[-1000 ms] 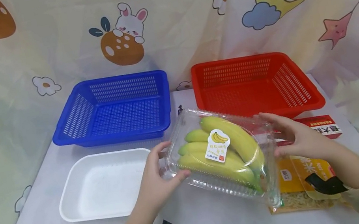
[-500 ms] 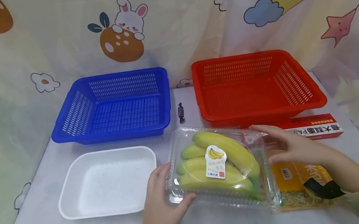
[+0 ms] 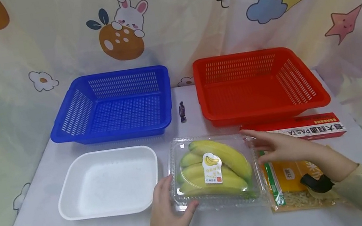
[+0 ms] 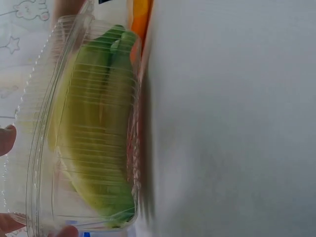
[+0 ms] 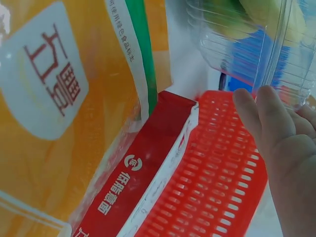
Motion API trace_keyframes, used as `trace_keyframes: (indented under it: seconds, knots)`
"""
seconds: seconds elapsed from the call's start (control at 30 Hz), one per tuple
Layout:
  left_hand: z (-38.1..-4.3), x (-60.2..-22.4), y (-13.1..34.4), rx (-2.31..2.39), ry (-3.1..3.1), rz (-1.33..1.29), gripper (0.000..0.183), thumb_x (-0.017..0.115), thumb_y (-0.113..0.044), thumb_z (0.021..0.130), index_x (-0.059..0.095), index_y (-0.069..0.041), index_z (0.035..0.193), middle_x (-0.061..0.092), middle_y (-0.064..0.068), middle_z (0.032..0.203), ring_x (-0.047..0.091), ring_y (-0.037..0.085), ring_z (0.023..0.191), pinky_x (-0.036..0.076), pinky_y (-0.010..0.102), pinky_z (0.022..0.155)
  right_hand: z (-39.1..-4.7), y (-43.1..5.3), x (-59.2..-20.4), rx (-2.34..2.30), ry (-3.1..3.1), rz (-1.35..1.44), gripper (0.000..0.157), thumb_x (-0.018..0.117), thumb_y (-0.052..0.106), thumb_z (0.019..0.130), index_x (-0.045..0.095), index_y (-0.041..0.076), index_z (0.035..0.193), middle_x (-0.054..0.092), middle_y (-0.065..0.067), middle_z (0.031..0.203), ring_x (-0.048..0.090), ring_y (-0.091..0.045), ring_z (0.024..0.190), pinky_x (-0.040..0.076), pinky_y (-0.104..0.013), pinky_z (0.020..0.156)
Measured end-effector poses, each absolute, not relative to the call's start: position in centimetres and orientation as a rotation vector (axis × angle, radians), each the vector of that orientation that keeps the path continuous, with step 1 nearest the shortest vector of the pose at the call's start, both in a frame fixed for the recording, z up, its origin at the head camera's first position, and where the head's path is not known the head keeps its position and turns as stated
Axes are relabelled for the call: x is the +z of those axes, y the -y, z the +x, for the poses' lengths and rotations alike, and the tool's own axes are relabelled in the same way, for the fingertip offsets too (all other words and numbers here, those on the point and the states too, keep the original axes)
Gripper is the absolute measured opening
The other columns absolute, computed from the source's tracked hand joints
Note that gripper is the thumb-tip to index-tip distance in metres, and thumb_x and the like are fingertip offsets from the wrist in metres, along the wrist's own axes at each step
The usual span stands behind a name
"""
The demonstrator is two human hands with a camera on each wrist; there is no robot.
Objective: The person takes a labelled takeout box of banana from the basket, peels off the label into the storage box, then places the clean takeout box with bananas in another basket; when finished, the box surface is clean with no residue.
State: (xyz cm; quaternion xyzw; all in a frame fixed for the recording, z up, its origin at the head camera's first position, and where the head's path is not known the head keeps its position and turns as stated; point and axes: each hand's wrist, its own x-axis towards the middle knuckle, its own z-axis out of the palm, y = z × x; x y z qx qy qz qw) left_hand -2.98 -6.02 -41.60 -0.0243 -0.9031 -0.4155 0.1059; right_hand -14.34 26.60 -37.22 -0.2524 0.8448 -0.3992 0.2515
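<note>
A clear plastic clamshell box (image 3: 241,200) with several bananas (image 3: 194,186) inside sits on the white table. A banana sticker (image 3: 213,178) marks its lid. At the box's left side is my left hand (image 3: 168,216), thumb by the front-left corner and fingers along the edge. In the left wrist view, fingertips (image 4: 67,230) show against the clear wall. My right hand (image 3: 281,146) has its extended fingertips at the box's right edge, above an orange food bag (image 3: 290,186) and a red pasta box (image 3: 336,122). Straight fingers (image 5: 274,116) show in the right wrist view.
At the back stand a blue plastic basket (image 3: 115,134) and a red one (image 3: 268,110). Between them lies a dark wrapped candy (image 3: 182,112). A white tray (image 3: 110,186) sits left of the bananas' box. A patterned cloth (image 3: 186,19) hangs behind the table.
Both hands have lowered the banana box from a tilted, raised pose to the table and turned it straighter. The candy, the pasta box and the orange bag now show more.
</note>
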Motion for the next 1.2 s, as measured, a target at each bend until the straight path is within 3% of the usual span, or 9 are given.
trace_keyframes:
  seconds: [0.3,0.73,1.2]
  knots:
    - [-3.2,-42.4,6.1,-1.159,2.677,-0.072,0.083,0.076,-0.044,0.066,0.041,-0.009,0.133,0.045,0.008,0.129,0.048,0.026,0.118,0.045,0.047,0.094,-15.6,-26.0,-37.6,-1.056,-2.22,-0.633,0.082,0.065,0.024,0.081,0.016,0.01,0.146,0.024,-0.026,0.145,0.036,-0.048,0.125,0.049,-0.042,0.09]
    - [-3.5,-43.3,6.0,-1.115,2.645,-0.165,0.083,0.074,-0.037,0.072,0.035,-0.004,0.136,0.045,0.014,0.134,0.044,0.031,0.124,0.041,0.049,0.099,-16.3,-26.3,-38.5,-1.085,-2.178,-0.534,0.085,0.067,0.025,0.08,0.015,0.018,0.147,0.021,-0.022,0.148,0.034,-0.045,0.128,0.049,-0.037,0.091]
    - [-3.6,-43.7,6.1,-1.18,2.621,-0.148,0.077,0.072,-0.035,0.074,0.036,-0.005,0.136,0.044,0.013,0.135,0.044,0.032,0.124,0.041,0.05,0.097,-15.7,-26.0,-37.9,-1.01,-2.287,-0.544,0.083,0.067,0.029,0.079,0.018,0.019,0.146,0.026,-0.022,0.146,0.035,-0.045,0.127,0.047,-0.047,0.092]
